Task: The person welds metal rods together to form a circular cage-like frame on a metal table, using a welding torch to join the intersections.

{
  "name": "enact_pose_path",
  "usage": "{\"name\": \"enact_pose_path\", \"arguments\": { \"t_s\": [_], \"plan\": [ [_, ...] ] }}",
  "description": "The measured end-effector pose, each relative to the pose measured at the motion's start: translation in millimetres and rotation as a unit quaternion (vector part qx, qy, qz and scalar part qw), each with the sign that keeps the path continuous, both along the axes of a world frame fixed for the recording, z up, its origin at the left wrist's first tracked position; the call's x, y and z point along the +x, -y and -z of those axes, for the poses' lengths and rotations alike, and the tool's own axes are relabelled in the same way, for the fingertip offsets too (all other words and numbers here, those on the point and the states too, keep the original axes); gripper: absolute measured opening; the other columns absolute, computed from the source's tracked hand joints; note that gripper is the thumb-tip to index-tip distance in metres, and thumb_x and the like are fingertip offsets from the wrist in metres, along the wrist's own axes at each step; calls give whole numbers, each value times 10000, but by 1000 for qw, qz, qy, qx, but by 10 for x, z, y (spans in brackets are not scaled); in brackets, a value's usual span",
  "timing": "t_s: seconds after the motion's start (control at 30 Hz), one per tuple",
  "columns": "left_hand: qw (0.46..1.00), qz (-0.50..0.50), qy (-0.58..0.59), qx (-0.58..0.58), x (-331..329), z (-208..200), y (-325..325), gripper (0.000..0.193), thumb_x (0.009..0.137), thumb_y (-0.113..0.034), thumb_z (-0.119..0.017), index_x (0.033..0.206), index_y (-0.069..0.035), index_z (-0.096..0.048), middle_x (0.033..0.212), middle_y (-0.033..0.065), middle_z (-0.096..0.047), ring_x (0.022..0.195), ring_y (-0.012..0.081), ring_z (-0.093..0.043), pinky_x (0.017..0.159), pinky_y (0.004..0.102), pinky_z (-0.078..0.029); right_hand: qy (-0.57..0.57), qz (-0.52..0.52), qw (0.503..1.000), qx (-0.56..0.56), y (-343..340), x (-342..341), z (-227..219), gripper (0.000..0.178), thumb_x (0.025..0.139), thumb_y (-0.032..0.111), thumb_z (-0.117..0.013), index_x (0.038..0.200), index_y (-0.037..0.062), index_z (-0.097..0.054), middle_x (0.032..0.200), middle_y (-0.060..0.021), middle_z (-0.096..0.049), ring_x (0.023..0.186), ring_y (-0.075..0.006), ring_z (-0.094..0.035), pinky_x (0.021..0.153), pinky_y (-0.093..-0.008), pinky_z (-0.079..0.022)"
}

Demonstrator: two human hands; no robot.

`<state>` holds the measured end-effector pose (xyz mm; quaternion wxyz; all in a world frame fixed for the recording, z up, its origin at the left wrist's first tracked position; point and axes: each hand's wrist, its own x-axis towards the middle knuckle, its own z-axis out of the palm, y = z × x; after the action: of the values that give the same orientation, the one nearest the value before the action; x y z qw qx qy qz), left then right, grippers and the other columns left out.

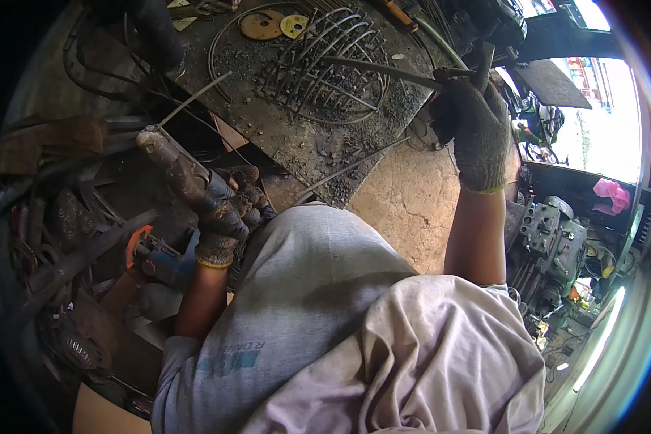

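Above the left grip (220,217) juts the electrode holder (168,155); right grip (470,119) clasps a hammer (477,65).

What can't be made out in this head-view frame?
- Left hand: the tip of its welding electrode holder is too thin to judge against the dark clutter.
- Right hand: its glove hides the grip on the steel rod.
- Round wire grille: weld points too small.
- Left rim: scrap lost in shadow.

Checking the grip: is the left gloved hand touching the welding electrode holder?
Touching. The head view shows the left hand wrapped around the electrode holder's handle.
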<state>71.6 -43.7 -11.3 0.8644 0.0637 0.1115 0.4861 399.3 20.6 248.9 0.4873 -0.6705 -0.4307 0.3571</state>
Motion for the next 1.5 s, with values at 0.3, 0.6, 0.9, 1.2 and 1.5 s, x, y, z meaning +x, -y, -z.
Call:
{"name": "enact_pose_path", "arguments": {
  "t_s": [0.3, 0.6, 0.9, 1.2, 1.5],
  "plan": [
    [869, 0, -465, 168, -145, 217, 117, 350, 951, -304, -630, 1203, -81, -537, 1253, 196, -598, 826, 319, -618, 610, 385, -525, -33, 1, 998, 53, 62, 9, 161, 240, 981, 207, -640, 1044, -18, -698, 673, -64, -638, 500, -96, -545, 434, -235, -382],
    [961, -14, -269, 55, -218, 259, 42, 309, 950, -267, -650, 1148, -47, -561, 1095, 118, -614, 873, 236, -663, 733, 400, -587, -35, 16, 998, 57, 90, 3, 199, 233, 967, 195, -652, 1034, -24, -694, 665, -56, -614, 489, -97, -519, 422, -231, -365],
    [991, -34, -116, 65, -206, -137, -182, 372, 1025, -340, -511, 1147, 3, -586, 1097, 170, -652, 919, 323, -706, 724, 498, -617, -10, 16, 999, 28, 42, 44, 127, 248, 965, 217, -646, 1057, -9, -690, 675, -40, -608, 487, -77, -502, 422, -225, -365],
    [991, 30, -123, 39, -202, -196, -290, 338, 1005, -314, -547, 1130, -4, -599, 1092, 156, -660, 895, 308, -703, 724, 464, -613, -7, 31, 999, 23, -4, 125, 179, 265, 970, 238, -630, 1084, 6, -691, 680, -11, -595, 481, -53, -474, 417, -212, -340],
    [901, 3, -378, 213, -126, -303, -382, 249, 911, -82, -698, 1136, -40, -599, 1022, 67, -680, 878, 178, -688, 765, 369, -603, -15, 29, 999, 24, 22, 143, 195, 276, 951, 261, -664, 1046, 8, -718, 657, -22, -603, 467, -58, -477, 402, -206, -348]
  ]
}}
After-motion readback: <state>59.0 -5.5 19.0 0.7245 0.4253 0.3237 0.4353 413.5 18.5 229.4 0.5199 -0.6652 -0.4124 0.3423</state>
